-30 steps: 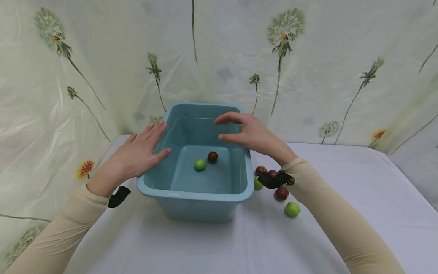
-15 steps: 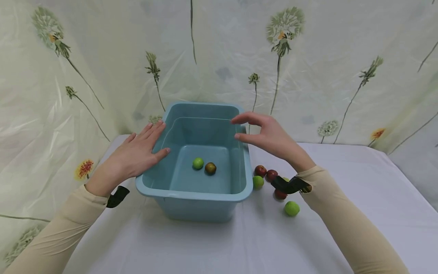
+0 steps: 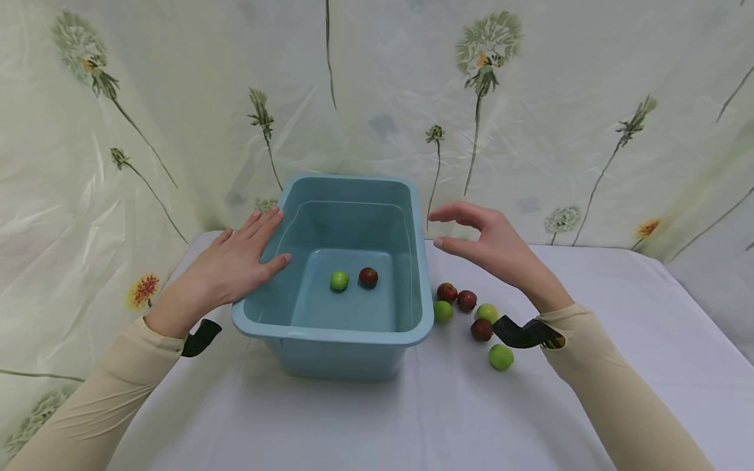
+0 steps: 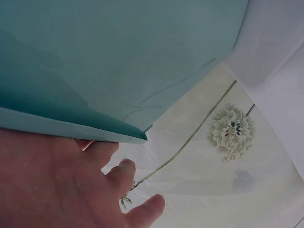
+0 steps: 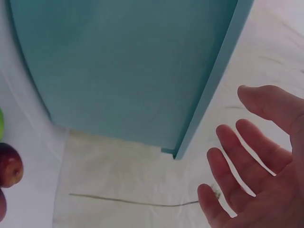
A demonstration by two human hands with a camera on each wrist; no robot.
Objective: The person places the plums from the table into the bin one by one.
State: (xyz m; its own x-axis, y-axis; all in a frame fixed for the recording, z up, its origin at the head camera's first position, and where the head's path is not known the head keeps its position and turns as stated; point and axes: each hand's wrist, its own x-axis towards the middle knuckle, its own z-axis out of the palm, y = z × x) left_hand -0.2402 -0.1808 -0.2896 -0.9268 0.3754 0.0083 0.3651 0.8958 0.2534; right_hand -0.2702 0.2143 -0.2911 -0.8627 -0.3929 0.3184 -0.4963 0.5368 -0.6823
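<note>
A blue plastic basin stands on the white-covered table. On its floor lie a green fruit and a dark red fruit, a little apart. My left hand rests on the basin's left rim, fingers straight and thumb toward the inside. In the left wrist view its fingers show just under the rim. My right hand is in the air right of the basin, fingers loosely bent, thumb apart, nothing between them. The right wrist view shows this hand beside the basin's outer wall.
Right of the basin several fruits lie loose on the tablecloth: red ones such as this apple-like fruit, and green ones, one green fruit nearest the front. Behind the table hangs a sheet printed with dandelions.
My right hand has moved right, from over the basin to outside its right rim. The red fruit in the basin has rolled about and the green one has shifted slightly left. My left hand stays put.
</note>
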